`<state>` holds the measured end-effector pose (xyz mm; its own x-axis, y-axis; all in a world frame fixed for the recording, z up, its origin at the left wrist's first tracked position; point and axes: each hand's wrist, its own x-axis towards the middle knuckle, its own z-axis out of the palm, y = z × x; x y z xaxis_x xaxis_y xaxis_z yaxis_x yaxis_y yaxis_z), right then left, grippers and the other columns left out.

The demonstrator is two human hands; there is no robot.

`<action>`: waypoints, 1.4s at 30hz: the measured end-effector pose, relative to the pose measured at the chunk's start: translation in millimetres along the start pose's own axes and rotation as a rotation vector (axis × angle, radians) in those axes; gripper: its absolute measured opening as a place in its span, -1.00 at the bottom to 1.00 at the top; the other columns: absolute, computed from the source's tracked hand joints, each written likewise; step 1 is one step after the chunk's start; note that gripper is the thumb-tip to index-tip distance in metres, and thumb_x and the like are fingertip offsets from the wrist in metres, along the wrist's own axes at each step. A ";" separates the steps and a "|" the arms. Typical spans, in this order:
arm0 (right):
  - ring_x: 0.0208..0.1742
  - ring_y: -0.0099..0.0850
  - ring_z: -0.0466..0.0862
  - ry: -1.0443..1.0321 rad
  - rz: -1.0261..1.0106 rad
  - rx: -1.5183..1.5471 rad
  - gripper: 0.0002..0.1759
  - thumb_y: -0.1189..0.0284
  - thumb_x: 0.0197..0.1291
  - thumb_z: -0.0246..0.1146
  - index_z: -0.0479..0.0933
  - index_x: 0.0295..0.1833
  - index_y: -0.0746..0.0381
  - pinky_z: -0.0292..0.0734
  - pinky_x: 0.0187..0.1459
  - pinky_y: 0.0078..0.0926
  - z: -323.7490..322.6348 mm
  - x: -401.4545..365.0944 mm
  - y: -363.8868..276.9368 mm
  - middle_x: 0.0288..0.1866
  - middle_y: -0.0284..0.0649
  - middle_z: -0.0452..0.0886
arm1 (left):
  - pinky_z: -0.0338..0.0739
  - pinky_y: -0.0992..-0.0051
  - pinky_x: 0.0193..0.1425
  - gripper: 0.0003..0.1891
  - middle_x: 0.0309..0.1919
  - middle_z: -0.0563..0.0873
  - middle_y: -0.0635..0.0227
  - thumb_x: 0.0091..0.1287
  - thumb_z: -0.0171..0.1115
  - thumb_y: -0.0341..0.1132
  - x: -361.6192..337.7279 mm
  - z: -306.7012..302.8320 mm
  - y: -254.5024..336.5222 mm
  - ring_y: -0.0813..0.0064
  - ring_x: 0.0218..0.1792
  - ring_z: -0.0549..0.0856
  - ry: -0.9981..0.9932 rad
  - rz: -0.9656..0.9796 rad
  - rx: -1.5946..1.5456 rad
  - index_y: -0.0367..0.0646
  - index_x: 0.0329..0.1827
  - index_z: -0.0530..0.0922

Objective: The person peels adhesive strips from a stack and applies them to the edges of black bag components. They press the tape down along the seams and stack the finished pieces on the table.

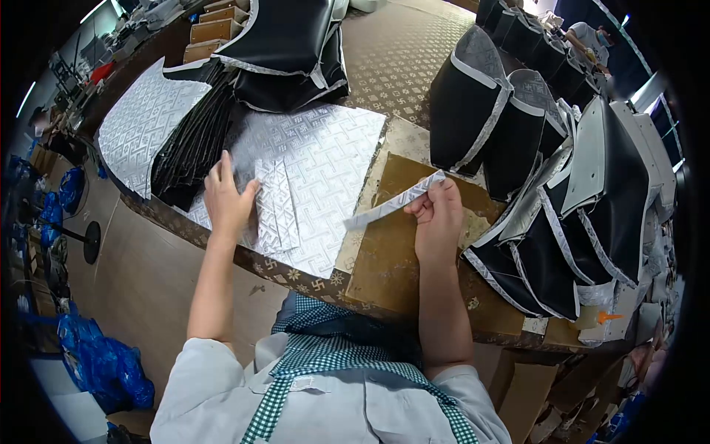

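Note:
Pinched in my right hand (pixel 438 214) is a narrow white patterned strip (pixel 396 201), its free end pointing left above a brown board (pixel 392 229). My left hand (pixel 230 194) has its thumb and fingers apart, with the thumb at the edge of a small stack of similar strips (pixel 276 211). Those strips lie on a large white patterned sheet (pixel 325 159). Left of that hand is a fanned pile of black pieces with patterned lining (pixel 194 129). Whether my left fingertips press on anything is hard to see.
Black panels with pale edging (pixel 288 37) are stacked at the back left. Upright black lined pieces (pixel 466 103) stand at the back right, with more panels (pixel 547 244) leaning nearer. An orange-tipped bottle (pixel 608 317) is at the right edge. Another person (pixel 588 41) is far right.

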<state>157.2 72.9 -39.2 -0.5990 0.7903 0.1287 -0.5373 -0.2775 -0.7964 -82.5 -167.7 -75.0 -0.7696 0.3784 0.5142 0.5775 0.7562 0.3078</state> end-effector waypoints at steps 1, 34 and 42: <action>-0.44 -0.64 0.52 -0.024 0.008 -0.075 -0.93 0.52 0.43 0.09 0.46 -0.15 0.28 0.49 -0.30 -0.65 0.9 -2.2 4.3 -0.38 -0.33 0.56 | 0.39 0.23 0.29 -0.30 0.18 0.52 0.09 0.25 0.38 -0.11 3.2 -12.2 13.3 0.16 0.22 0.49 -0.004 0.036 -0.153 -0.18 0.43 0.38; -0.38 -0.73 0.47 -0.118 0.072 -0.414 -0.95 0.63 0.24 0.32 0.57 -0.26 0.37 0.41 -0.34 -0.76 18.4 -25.4 23.3 -0.32 -0.42 0.50 | 0.57 0.11 0.16 -0.71 -0.02 0.73 -0.02 0.25 0.09 -0.35 320.3 19.7 -9.9 0.00 0.11 0.66 -0.063 -0.044 0.300 -0.26 -0.11 0.72; -0.40 -0.71 0.46 -0.132 0.042 -0.415 -0.94 0.62 0.23 0.34 0.57 -0.28 0.36 0.39 -0.36 -0.74 19.0 -27.0 25.2 -0.34 -0.41 0.50 | 0.59 0.26 0.02 -0.69 -0.14 0.79 0.17 0.14 0.28 -0.16 343.1 -6.4 -0.2 0.19 -0.06 0.76 -0.342 -0.196 0.089 -0.11 -0.14 0.74</action>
<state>148.5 34.2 -51.6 -0.7004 0.6991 0.1439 -0.2429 -0.0439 -0.9691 -344.9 -41.5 106.5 -0.9179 0.3666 0.1519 0.3962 0.8694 0.2954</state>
